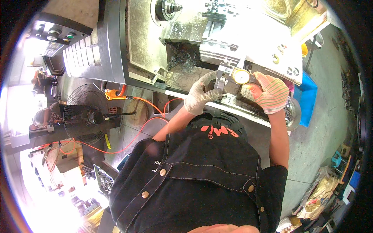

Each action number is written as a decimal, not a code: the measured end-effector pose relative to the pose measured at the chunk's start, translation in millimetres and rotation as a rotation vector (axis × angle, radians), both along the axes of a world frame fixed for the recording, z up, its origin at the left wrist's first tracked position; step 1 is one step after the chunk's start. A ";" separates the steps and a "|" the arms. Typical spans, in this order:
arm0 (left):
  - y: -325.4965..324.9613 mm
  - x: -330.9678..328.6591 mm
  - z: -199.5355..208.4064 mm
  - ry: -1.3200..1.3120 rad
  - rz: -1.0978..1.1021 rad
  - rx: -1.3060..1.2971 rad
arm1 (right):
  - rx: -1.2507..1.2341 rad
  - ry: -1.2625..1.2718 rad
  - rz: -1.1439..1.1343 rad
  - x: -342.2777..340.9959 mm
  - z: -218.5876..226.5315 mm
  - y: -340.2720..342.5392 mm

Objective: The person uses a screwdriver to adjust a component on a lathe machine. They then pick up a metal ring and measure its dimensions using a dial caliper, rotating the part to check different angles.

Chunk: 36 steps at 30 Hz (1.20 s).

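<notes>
Both hands wear pale work gloves and meet at the front of an open lathe. My right hand [270, 92], in a striped glove, is closed round the right end of a dial caliper [241, 77] with a white, gold-rimmed face. At the caliper's jaw end, my left hand [201, 94] is closed, its fingers curled round a small dark metal part [213, 85]. The part sits against or right beside the jaws; exact contact is too small to tell. The gloves partly hide both things.
The lathe chuck [167, 9] is at the top, with metal shavings [182, 61] below. Several ring parts lie on the white table [268, 58]. A blue bin [307, 101] and a metal basin [296, 113] stand right. Left are an orange air gun [113, 94], its hose and a fan [83, 101].
</notes>
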<state>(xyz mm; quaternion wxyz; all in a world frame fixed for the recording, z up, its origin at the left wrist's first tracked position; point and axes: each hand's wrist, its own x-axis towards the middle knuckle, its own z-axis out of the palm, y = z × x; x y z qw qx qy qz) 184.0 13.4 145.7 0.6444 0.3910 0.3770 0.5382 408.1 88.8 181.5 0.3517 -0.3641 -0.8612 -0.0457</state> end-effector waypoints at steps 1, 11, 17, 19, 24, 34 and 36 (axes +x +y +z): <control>0.3 -0.6 -1.8 0.008 -0.002 0.002 | -0.006 -0.007 -0.002 -0.2 1.0 -0.4; 2.4 -1.0 -3.3 -0.047 0.028 0.033 | -0.052 -0.035 0.016 -3.6 5.9 2.0; 3.3 -3.9 -3.1 0.078 0.049 -0.074 | -0.065 -0.030 0.040 -6.8 4.8 7.2; 3.6 -4.5 -2.7 0.119 0.064 -0.098 | -0.051 -0.026 0.043 -8.3 5.1 7.8; 4.6 -2.6 3.6 0.105 0.087 -0.106 | 0.009 0.012 0.074 -10.7 7.6 9.4; 7.5 1.5 6.4 0.129 0.096 -0.124 | -0.046 -0.046 0.043 -4.7 5.2 10.3; 7.9 0.8 4.0 0.132 0.091 -0.116 | -0.048 -0.063 0.033 -4.2 5.4 10.1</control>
